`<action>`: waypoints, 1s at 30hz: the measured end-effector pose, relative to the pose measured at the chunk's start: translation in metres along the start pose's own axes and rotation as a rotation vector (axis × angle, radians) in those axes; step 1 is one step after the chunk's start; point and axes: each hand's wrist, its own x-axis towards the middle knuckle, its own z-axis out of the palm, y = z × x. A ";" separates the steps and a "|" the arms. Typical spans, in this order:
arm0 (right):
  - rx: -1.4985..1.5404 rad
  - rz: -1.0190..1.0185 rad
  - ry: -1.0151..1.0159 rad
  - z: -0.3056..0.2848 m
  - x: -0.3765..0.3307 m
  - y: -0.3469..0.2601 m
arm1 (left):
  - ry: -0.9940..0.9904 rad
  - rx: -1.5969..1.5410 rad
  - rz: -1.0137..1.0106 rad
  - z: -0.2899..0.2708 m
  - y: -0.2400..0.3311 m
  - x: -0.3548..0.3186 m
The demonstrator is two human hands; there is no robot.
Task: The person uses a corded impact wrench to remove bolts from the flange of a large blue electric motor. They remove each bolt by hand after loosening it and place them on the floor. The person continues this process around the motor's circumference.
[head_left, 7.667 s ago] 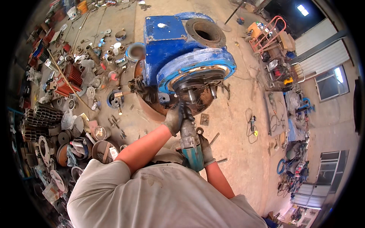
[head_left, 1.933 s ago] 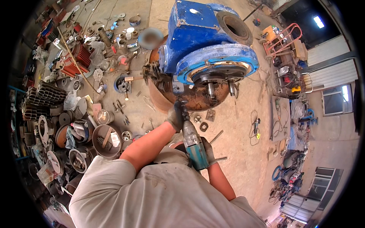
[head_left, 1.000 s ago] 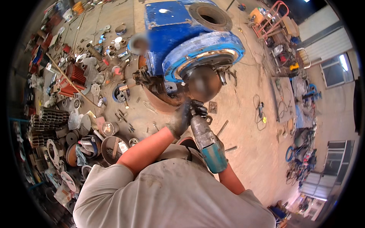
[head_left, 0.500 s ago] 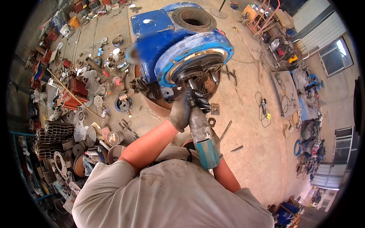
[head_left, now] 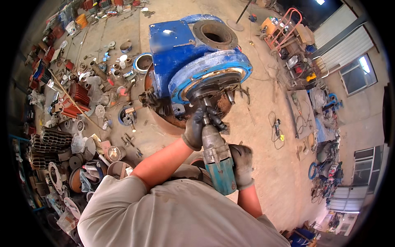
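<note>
A teal and grey impact wrench (head_left: 220, 166) points away from me, its socket end reaching the dark fittings under the round face of a large blue pump casing (head_left: 173, 55). My left hand (head_left: 194, 131), in a dark glove, is wrapped round the shaft and socket at the tool's front. On the right side of the tool's body, my gloved right hand (head_left: 242, 162) is closed; the grip itself is hidden. Beside the socket, a short metal stud (head_left: 230, 97) sticks out of the casing's face. The casing rests over a rusty round base (head_left: 164, 119).
Left of the casing the floor holds many loose parts, a red finned motor (head_left: 77, 101) and stacked finned castings (head_left: 51, 144). To the right lie a corded angle grinder (head_left: 277, 128) and a flat metal plate (head_left: 302, 113). A red hand truck (head_left: 288, 26) stands far right.
My right hand, mostly hidden under the wrench before, now shows on its right side. The wrench body has shifted slightly left and down in view. My left hand stays round the front end.
</note>
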 end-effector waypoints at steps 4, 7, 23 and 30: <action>-0.153 -0.077 -0.074 -0.018 0.015 0.000 | -0.031 -0.089 0.049 0.007 0.000 -0.001; 0.065 -0.077 0.007 0.040 -0.003 0.035 | -0.046 0.052 0.026 -0.010 0.001 0.008; 2.003 0.646 -0.160 0.173 -0.055 0.064 | 0.042 0.573 0.091 -0.024 0.010 0.012; 2.577 0.694 -0.396 0.123 -0.033 0.042 | 0.137 0.299 -0.015 0.003 0.013 0.005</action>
